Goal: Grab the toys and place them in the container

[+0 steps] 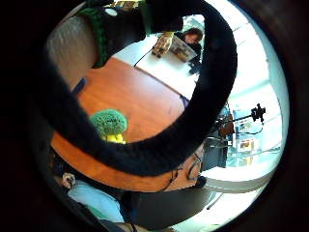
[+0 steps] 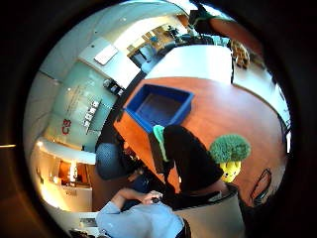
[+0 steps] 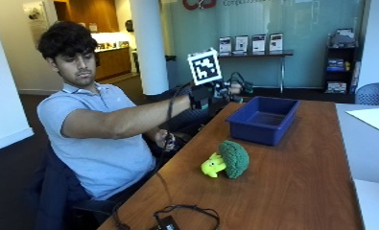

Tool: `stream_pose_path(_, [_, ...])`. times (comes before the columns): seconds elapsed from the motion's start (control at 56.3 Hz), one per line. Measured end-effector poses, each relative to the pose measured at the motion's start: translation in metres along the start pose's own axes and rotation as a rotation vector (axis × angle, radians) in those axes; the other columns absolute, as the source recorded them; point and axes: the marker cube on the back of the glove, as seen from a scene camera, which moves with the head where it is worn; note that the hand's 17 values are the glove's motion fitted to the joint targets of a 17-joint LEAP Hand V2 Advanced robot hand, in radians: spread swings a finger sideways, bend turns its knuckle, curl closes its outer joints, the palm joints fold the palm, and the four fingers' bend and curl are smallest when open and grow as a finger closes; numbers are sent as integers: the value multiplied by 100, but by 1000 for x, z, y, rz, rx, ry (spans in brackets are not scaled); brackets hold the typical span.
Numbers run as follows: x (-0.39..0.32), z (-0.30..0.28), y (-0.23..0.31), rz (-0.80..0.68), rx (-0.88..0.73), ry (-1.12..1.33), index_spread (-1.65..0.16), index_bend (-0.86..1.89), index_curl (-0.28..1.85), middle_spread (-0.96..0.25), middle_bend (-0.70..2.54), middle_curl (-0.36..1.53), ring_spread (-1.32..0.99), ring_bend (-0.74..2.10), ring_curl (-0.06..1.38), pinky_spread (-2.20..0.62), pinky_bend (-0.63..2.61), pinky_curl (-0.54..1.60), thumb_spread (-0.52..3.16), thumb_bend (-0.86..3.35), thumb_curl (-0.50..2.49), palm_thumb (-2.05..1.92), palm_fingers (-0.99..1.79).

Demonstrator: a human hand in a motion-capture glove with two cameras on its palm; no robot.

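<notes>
A plush toy point(image 3: 230, 160) with a green knitted top and a yellow body lies on the wooden table point(image 3: 291, 191), a short way in front of the blue container point(image 3: 262, 128). The container looks empty. My gloved right hand point(image 3: 221, 92) is raised in the air to the left of the container, above the table's edge, and holds nothing; its fingers look relaxed. The thumb side palm view shows the toy point(image 2: 229, 151) beside the black glove point(image 2: 190, 158), with the container point(image 2: 143, 119) farther along the table. The toy point(image 1: 110, 123) also shows in the little finger side palm view.
A black cable with a small device point(image 3: 176, 215) lies near the table's front edge. A white table point(image 3: 374, 143) with a sheet of paper adjoins on the right. The person's bare left hand point(image 3: 163, 139) is below the table's edge.
</notes>
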Motion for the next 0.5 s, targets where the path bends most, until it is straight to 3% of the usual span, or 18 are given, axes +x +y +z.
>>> stream_pose_path(0.071, [9,38,1,49,-91,90,-34,27,26,-3,16,16,-4,22,14,8,76,29,132,-4,9,-7,1])
stream_pose_path(0.391, [9,170,29,142,-419,-74,-35,25,31,-2,13,18,-3,16,15,7,92,34,137,-2,17,-1,-8])
stream_pose_path(0.48, [2,196,33,100,-336,-146,-36,23,31,-2,14,18,-2,19,15,4,105,37,143,2,20,5,4])
stream_pose_path(0.497, [1,197,32,94,-296,-153,-36,24,31,-2,17,18,-2,25,16,-1,107,38,148,5,21,8,18])
